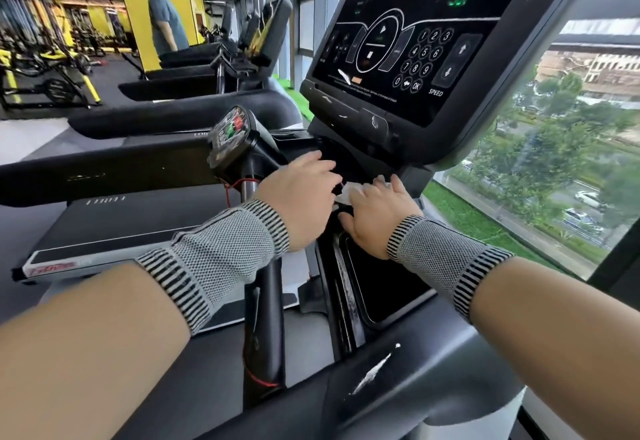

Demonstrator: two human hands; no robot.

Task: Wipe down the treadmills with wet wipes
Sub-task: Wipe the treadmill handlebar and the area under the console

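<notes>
A black treadmill console (pixel 408 44) with a keypad and lit display rises in front of me. Below it, my right hand (pixel 377 214) lies flat on a crumpled white wet wipe (pixel 349 192), pressing it onto the dark ledge under the console. My left hand (pixel 301 197) reaches in beside it, fingers bent toward the same ledge, their tips touching the wipe's left edge; whether they pinch it I cannot tell. Both wrists wear grey knitted bands. A small control pod (pixel 230 138) with red and green buttons sits on the handlebar to the left.
A black tray recess (pixel 384 287) lies under my right wrist. A red safety cord (pixel 230 186) hangs from the pod's post. More treadmills (pixel 180 117) line up to the left, a person (pixel 166 10) standing on one. A window (pixel 554 169) runs along the right.
</notes>
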